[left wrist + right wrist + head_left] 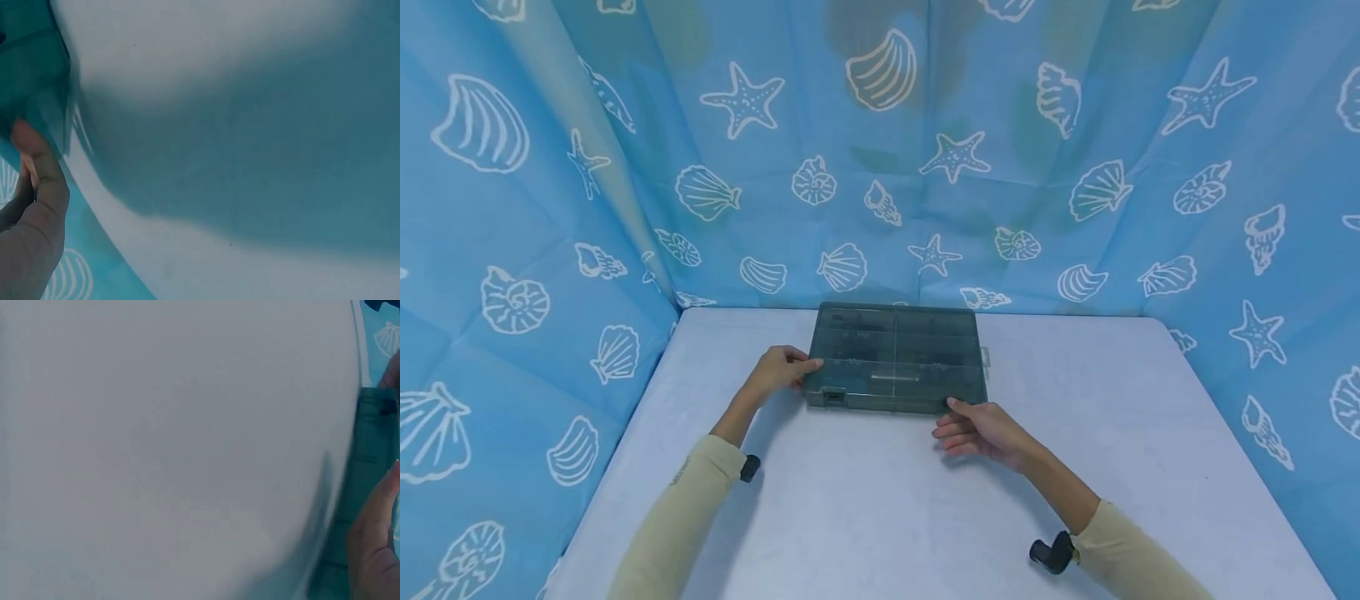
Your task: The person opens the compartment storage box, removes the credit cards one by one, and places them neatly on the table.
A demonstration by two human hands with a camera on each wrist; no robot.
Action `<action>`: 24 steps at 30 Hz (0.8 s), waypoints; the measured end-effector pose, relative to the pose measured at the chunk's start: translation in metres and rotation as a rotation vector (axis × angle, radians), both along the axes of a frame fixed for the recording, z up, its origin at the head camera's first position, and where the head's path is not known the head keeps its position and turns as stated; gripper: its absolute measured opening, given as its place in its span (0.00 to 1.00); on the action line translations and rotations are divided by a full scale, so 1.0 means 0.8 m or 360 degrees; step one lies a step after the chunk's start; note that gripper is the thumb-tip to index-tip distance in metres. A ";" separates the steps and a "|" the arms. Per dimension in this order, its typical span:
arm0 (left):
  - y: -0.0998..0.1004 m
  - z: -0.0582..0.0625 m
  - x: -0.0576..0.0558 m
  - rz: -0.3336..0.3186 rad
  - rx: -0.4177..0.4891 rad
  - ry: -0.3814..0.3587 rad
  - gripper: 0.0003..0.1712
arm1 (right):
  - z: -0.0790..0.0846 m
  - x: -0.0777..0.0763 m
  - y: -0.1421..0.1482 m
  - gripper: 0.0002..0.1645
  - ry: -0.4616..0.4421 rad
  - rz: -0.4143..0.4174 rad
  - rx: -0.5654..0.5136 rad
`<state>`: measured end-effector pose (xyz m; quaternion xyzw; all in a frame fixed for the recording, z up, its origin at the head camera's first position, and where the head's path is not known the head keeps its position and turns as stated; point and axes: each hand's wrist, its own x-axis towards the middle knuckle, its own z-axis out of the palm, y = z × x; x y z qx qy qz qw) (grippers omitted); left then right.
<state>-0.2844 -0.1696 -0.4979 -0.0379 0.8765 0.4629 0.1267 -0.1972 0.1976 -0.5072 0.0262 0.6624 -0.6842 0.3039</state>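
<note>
A dark, see-through plastic compartment box (895, 346) with its lid down is at the table's back, several dividers showing through it. My left hand (781, 372) grips its left end, thumb on the lid's edge and the other fingers partly hidden behind that side. At the front right corner, the thumb of my right hand (981, 429) touches the box, while the other fingers spread below and in front of it. In the left wrist view only one end of the box (34, 69) appears, above the left hand (40, 200). The right wrist view shows its front side (365, 469) beside the right hand (375, 544).
The white-covered table (865, 500) runs up to a blue curtain (910, 225) with shell and starfish prints, which hangs behind and along both sides. A dark latch (833, 397) sits at the box's front left. Black wrist-worn devices (1051, 552) are on both forearms.
</note>
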 end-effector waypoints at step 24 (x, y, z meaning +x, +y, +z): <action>-0.003 -0.010 -0.004 0.0055 0.0128 -0.0040 0.31 | -0.046 0.002 -0.008 0.14 -0.0225 -0.0337 -0.0530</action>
